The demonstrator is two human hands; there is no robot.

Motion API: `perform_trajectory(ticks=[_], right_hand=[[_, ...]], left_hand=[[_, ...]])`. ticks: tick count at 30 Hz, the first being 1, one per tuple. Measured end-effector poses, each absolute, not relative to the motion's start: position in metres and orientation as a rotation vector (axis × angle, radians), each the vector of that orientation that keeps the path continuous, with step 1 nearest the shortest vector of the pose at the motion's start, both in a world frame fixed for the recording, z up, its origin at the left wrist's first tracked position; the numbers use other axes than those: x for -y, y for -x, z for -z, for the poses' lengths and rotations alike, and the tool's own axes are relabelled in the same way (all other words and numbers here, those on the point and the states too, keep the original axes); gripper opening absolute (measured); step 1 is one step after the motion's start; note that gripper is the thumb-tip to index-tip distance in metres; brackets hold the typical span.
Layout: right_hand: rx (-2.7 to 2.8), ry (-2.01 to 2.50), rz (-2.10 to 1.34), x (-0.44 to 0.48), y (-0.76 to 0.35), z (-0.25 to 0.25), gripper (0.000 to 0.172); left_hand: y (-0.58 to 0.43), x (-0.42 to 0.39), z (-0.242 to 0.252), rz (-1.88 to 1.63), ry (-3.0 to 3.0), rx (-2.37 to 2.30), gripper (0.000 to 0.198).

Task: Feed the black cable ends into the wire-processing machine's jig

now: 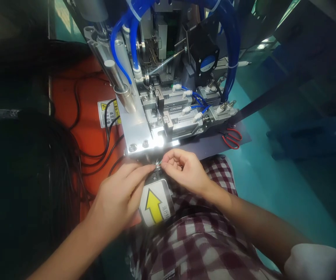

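At the front edge of the metal machine (137, 134), my two hands meet over a small shiny part (158, 165). My right hand (185, 169) is closed in a pinch at its right side, on something thin and greenish, too small to name. From the left, my left hand (124, 186) reaches in with its index finger bent toward the same spot. Its fingertips are pressed together at the small part, and what lies between them is hidden. Just below the fingertips is a white label (156, 202) with a yellow arrow.
Blue air hoses (232, 46) arch over the machine, above pneumatic cylinders (182, 120). Red-handled snips (232, 138) lie on the dark mat to the right. Black cables (93, 155) run across the orange surface (64, 93) at left, beside a warning label (105, 113).
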State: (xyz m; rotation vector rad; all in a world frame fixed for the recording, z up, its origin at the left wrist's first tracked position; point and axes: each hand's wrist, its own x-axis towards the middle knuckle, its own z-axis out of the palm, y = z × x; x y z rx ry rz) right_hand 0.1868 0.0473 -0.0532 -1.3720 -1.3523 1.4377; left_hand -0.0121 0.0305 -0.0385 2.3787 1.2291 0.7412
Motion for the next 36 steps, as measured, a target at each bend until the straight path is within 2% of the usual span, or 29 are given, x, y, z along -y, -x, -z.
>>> perform_trajectory(ticks=[21, 32, 36], right_hand=[[1.412, 1.377, -1.446, -0.048, -0.189, 0.052, 0.004], [1.743, 1.524, -1.076, -0.043, -0.184, 0.034, 0.011], [1.634, 1.555, -1.237, -0.046, -0.185, 0.034, 0.01]], left_hand=[[0.013, -0.031, 0.039, -0.738, -2.391, -1.235, 0.027], [0.013, -0.031, 0.039, -0.706, -2.433, -1.244, 0.028], [0.015, -0.03, 0.041, -0.687, -2.472, -1.24, 0.029]])
